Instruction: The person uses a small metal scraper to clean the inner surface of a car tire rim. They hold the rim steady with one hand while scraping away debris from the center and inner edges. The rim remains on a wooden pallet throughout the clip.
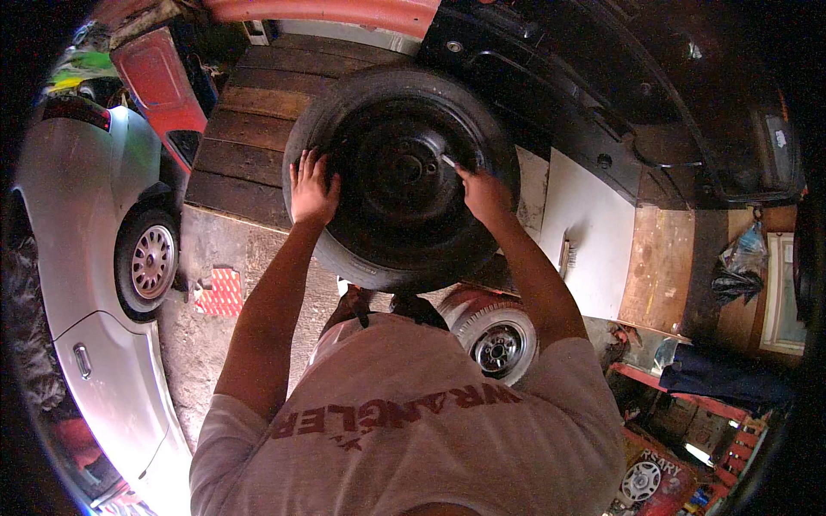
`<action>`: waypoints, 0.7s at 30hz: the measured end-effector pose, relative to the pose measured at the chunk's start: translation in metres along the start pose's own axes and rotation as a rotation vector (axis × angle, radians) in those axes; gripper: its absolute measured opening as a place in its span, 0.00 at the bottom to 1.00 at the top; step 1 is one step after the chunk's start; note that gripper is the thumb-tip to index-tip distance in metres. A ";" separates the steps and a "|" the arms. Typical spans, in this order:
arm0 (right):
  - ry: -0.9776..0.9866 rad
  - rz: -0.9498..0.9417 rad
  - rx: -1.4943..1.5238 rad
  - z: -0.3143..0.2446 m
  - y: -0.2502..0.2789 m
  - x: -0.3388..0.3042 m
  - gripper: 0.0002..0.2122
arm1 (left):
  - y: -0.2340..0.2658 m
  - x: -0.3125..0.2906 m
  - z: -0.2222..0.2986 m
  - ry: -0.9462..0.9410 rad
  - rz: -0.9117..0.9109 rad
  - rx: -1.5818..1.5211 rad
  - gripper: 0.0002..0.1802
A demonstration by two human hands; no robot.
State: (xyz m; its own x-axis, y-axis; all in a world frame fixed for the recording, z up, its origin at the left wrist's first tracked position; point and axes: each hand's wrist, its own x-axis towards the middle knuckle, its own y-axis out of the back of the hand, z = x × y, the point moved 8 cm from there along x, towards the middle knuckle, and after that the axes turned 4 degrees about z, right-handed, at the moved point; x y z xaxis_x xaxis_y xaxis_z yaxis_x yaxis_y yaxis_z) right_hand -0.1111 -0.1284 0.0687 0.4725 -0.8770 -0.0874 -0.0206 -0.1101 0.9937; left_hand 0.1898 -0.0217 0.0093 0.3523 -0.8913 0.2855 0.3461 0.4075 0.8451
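A large black tyre [383, 268] on a dark steel wheel [379, 159] lies in front of me, partly over a bench of wooden planks. My left hand [314, 189] rests open on its left side, the fingers spread over the rubber near the rim. On the right, my right hand [487, 194] is closed round a short thin tool with a pale tip [448, 161]. That tip points at the wheel's centre, close to the hub hole. Most of the tool is hidden in my fingers, so its kind is unclear.
Wooden planks [245, 129] extend left of the tyre, and a white board [585, 232] lies right, with a brush [564, 256] on it. Below stands another wheel [501, 348]. A silver car [86, 224] is at left; a black vehicle panel [551, 95] fills the upper right.
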 end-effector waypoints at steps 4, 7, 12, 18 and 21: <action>0.027 -0.090 -0.099 -0.015 -0.022 -0.013 0.24 | -0.004 -0.001 -0.005 0.008 0.009 -0.015 0.28; 0.028 -0.104 0.017 -0.016 -0.036 -0.045 0.22 | 0.001 0.001 -0.001 0.011 0.014 -0.054 0.27; -0.095 -0.018 0.153 0.000 -0.018 -0.029 0.18 | 0.002 0.001 0.001 0.005 0.003 -0.042 0.27; -0.068 -0.102 -0.010 -0.024 -0.031 -0.032 0.18 | 0.000 0.002 0.001 0.005 0.014 -0.037 0.27; 0.018 -0.169 0.202 -0.027 -0.032 -0.047 0.17 | 0.001 0.001 -0.001 0.009 0.005 -0.032 0.27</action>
State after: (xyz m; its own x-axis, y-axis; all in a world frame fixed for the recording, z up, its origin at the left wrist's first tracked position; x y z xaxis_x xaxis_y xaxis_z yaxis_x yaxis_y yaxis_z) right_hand -0.1089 -0.0709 0.0431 0.4996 -0.8300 -0.2480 -0.1150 -0.3472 0.9307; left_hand 0.1917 -0.0216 0.0099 0.3615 -0.8875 0.2858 0.3721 0.4185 0.8285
